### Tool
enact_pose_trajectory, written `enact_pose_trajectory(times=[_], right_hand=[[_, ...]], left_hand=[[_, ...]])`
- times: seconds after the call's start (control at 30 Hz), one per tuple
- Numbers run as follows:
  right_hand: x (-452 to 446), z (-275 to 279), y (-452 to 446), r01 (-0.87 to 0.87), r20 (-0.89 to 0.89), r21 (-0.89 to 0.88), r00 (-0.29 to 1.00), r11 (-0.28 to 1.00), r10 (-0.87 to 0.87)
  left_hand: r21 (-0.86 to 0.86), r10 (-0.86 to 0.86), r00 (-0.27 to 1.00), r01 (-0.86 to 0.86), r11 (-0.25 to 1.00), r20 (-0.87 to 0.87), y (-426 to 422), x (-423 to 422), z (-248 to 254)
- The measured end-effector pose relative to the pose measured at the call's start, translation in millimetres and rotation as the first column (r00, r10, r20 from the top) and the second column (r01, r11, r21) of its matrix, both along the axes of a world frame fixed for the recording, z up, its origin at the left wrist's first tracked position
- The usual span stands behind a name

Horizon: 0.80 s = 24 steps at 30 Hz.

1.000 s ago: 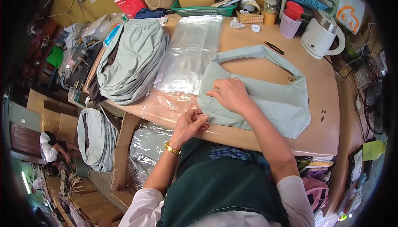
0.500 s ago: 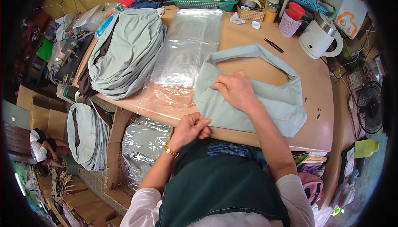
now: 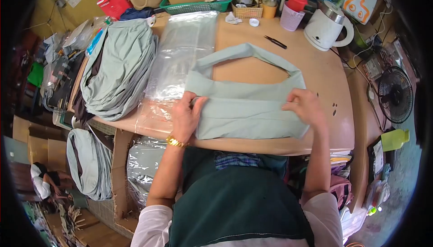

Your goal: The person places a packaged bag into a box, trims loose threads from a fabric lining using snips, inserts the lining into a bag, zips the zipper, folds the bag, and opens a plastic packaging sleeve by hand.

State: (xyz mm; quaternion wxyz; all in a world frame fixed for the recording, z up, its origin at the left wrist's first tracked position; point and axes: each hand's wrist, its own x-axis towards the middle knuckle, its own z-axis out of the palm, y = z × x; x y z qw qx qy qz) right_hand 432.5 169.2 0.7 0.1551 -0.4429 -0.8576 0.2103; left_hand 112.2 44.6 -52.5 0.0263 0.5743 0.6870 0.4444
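Observation:
A pale grey-green cloth tote bag [image 3: 248, 111] lies on the tan table in front of me, its wide strap looped toward the far side. Its body has a fold running across it. At the bag's left edge, my left hand [image 3: 186, 114] is closed, pinching the fabric between thumb and fingers. My right hand [image 3: 306, 107] pinches the cloth near the right edge, fingers closed. Left of the bag lies a stack of clear plastic sleeves [image 3: 180, 57], and beyond it a thick pile of similar bags [image 3: 119, 71].
Small black thread snips [image 3: 275, 42] lie behind the bag. A white kettle [image 3: 325, 28], a pink cup [image 3: 292, 18] and a green basket [image 3: 197, 7] line the back. Below left stands a cardboard box [image 3: 121, 175] with plastic-wrapped goods. Another person [image 3: 43, 179] is far left.
My left hand has moved up the bag's left side. My right hand has shifted from the bag's left part to its right edge. A fold now runs across the body, and the view has shifted.

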Motion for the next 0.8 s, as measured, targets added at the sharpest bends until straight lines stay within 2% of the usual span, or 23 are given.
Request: enact_pose_trajectory(times=[0.07,0.1,0.17,0.2,0.23,0.27,0.3,0.33,0.37,0.43,0.47,0.5,0.53,0.57,0.63,0.67,0.7,0.73,0.8], right_hand=[[21.5,11.4,-3.5,0.086,-0.105,-0.070,0.990,0.994,-0.093],[27.4,6.3,-2.9,0.097,-0.100,-0.074,0.989,0.993,-0.104],[36.3,-13.2,3.3,0.071,-0.140,-0.184,0.985,0.980,-0.097],[40.6,-22.4,6.8,0.094,-0.139,-0.184,0.983,0.978,-0.121],[44.8,-30.6,11.6,0.192,-0.192,-0.149,0.957,0.970,-0.219],[47.7,-29.6,11.2,0.288,-0.245,-0.116,0.919,0.950,-0.309],[46.1,-29.3,3.3,0.333,-0.216,0.252,0.934,0.909,-0.283],[32.2,-24.7,-8.9,0.320,-0.176,0.588,0.947,0.743,-0.269],[17.6,-23.2,-26.5,0.241,-0.104,0.555,0.970,0.796,-0.221],[-17.8,-31.6,-68.1,0.012,0.053,0.476,0.998,0.880,-0.042],[-26.1,-40.5,-77.3,-0.135,0.133,0.432,0.987,0.892,0.085],[-13.7,-48.3,-75.5,-0.119,0.140,0.435,0.988,0.893,0.063],[4.4,-56.7,-72.8,-0.045,0.185,0.388,0.982,0.920,-0.030],[23.1,-62.7,-67.0,0.035,0.226,0.351,0.967,0.936,-0.121],[74.9,-68.9,-56.2,0.400,0.063,0.559,0.853,0.727,-0.518],[96.4,-71.7,-52.0,0.544,-0.135,0.395,0.831,0.740,-0.539],[108.7,-73.0,-49.6,0.642,-0.321,0.199,0.757,0.740,-0.570],[107.1,-72.4,-50.3,0.647,-0.324,0.202,0.753,0.735,-0.573],[89.1,-72.1,-52.9,0.588,-0.031,0.282,0.796,0.758,-0.605]], left_hand=[[0.082,-0.053,0.996,0.047,0.996,0.065,-5.6,5.7,10.6],[-0.075,-0.039,0.999,0.037,0.996,-0.035,-8.7,2.3,5.4],[-0.075,-0.037,0.999,0.036,0.997,-0.016,-4.6,-15.8,-13.1],[-0.072,-0.024,1.000,0.024,0.997,0.002,0.2,-19.2,-22.5],[-0.340,0.046,0.998,-0.030,0.940,0.038,-2.3,-9.3,0.1],[-0.337,0.020,0.999,-0.004,0.941,0.044,-2.0,-1.0,5.5],[-0.103,0.025,0.993,-0.038,0.994,-0.117,-2.8,6.7,7.2],[0.147,0.070,0.961,-0.031,0.989,-0.268,-2.7,13.2,10.4],[0.151,0.048,0.963,-0.007,0.989,-0.267,-5.1,27.6,16.4],[-0.101,-0.255,0.812,0.238,0.966,-0.525,-16.3,63.6,22.1],[-0.097,-0.271,0.811,0.259,0.961,-0.519,-13.2,65.2,12.1],[-0.296,-0.361,0.797,0.239,0.925,-0.485,-7.2,60.5,-3.8],[-0.482,-0.444,0.781,0.212,0.850,-0.440,-2.5,54.0,-11.7],[-0.479,-0.423,0.758,0.168,0.862,-0.496,-4.3,45.9,-5.1],[-0.387,-0.366,0.767,0.167,0.907,-0.527,-10.4,29.0,-3.3],[-0.310,-0.304,0.781,0.150,0.939,-0.545,-11.8,25.7,-1.6],[-0.292,-0.277,0.779,0.126,0.948,-0.563,-9.8,31.4,4.2],[-0.288,-0.279,0.777,0.132,0.949,-0.564,-3.3,41.4,9.7],[-0.205,-0.335,0.807,0.267,0.942,-0.487,22.7,68.0,23.3]])
